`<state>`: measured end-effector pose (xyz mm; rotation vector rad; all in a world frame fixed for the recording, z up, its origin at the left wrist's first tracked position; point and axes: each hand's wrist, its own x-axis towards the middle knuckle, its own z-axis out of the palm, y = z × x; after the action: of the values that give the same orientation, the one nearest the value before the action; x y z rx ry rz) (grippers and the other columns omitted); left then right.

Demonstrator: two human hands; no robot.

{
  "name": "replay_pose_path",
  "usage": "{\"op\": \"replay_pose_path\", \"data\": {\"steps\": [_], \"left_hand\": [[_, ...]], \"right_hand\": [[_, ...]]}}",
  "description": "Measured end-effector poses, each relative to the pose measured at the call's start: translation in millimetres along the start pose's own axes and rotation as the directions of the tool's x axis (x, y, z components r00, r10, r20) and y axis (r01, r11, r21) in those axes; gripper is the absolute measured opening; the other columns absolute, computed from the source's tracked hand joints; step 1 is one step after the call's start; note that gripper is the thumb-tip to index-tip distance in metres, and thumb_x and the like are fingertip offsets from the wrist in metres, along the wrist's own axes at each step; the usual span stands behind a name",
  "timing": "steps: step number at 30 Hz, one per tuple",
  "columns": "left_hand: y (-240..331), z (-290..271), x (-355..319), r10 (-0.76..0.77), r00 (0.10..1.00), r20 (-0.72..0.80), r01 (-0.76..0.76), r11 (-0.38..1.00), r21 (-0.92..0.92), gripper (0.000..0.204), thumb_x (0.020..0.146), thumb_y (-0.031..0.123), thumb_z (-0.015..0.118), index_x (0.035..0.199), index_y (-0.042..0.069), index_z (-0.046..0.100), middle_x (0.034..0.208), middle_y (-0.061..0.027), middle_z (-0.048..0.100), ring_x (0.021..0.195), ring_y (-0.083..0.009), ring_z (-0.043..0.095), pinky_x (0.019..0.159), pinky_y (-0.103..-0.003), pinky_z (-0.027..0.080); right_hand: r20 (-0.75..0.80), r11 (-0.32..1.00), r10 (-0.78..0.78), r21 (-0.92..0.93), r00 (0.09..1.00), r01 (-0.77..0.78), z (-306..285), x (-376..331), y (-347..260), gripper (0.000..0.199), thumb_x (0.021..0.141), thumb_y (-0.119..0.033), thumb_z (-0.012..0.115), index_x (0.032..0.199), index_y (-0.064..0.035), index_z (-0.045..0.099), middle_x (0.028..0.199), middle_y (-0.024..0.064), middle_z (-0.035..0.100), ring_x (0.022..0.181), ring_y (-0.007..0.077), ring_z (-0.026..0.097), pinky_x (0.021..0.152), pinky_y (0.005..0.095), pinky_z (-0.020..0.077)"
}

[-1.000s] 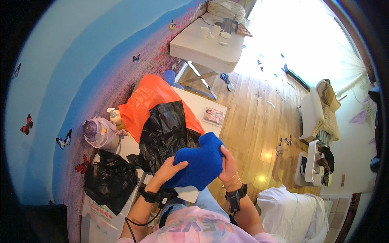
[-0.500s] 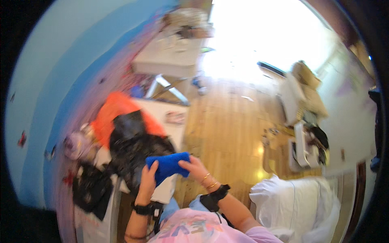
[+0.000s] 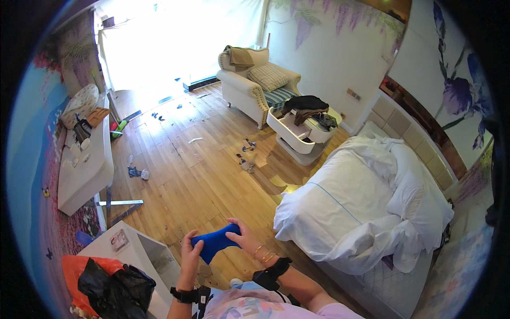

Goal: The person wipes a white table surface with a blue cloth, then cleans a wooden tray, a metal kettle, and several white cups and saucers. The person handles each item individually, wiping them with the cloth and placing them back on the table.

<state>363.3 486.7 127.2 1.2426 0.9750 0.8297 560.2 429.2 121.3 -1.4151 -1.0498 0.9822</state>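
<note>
Stretched between my two hands is a bright blue cloth (image 3: 215, 244), folded small and held in the air in front of my body. My left hand (image 3: 189, 256) grips its left end, thumb on top. At the right end, the thumb and fingers of my right hand (image 3: 246, 237) close on the upper corner. Below and to the left, a white cabinet (image 3: 137, 245) bears a black plastic bag (image 3: 114, 287) and an orange-red bag (image 3: 71, 271). Neither hand touches these.
An unmade bed (image 3: 345, 207) with rumpled white bedding stands on the right. Beyond it are a white nightstand (image 3: 289, 143) with dark clothes on top and a cream armchair (image 3: 241, 87). Scraps of litter (image 3: 139, 173) lie on the wooden floor (image 3: 186, 170). A white desk (image 3: 87, 178) lines the left wall.
My view has turned to the right, bringing the bed and armchair further in; the cabinet with the bags has shifted toward the lower left. Both hands still hold the blue cloth.
</note>
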Motion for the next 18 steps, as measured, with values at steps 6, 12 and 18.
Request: {"op": "replay_pose_path", "data": {"steps": [6, 12, 18], "left_hand": [[-2, 35, 34, 0.106, 0.946, 0.307, -0.204, 0.928, 0.311, 0.045, 0.075, 0.010, 0.065, 0.117, 0.005, 0.049, 0.108, -0.0133, 0.055, 0.100, -0.0237, 0.054, 0.088, -0.033, 0.042], [-22, 18, 57, 0.229, 0.946, 0.230, -0.319, 0.782, 0.536, 0.026, 0.068, 0.007, 0.064, 0.093, 0.005, 0.057, 0.091, -0.0151, 0.057, 0.090, -0.0313, 0.054, 0.079, -0.039, 0.045], [-33, -48, 81, 0.221, 0.971, 0.088, -0.233, 0.815, 0.531, 0.021, 0.069, 0.012, 0.065, 0.087, 0.006, 0.057, 0.086, -0.0142, 0.054, 0.086, -0.0323, 0.052, 0.076, -0.039, 0.043]], "right_hand": [[-0.126, 0.970, 0.011, -0.239, 0.992, -0.041, -34, -6, -5, 0.052, 0.077, -0.021, 0.065, 0.122, -0.0021, 0.046, 0.111, 0.0177, 0.055, 0.102, 0.0267, 0.053, 0.088, 0.0340, 0.0419], [0.088, 0.821, -0.045, -0.565, 0.995, 0.087, -32, 15, -6, 0.037, 0.072, -0.017, 0.068, 0.105, -0.0046, 0.056, 0.101, 0.0168, 0.058, 0.094, 0.0312, 0.056, 0.082, 0.0360, 0.0448], [0.277, 0.762, -0.052, -0.610, 0.959, 0.218, 22, 84, -4, 0.020, 0.071, -0.017, 0.069, 0.085, -0.0042, 0.061, 0.085, 0.0135, 0.058, 0.082, 0.0305, 0.056, 0.072, 0.0382, 0.0452]]}}
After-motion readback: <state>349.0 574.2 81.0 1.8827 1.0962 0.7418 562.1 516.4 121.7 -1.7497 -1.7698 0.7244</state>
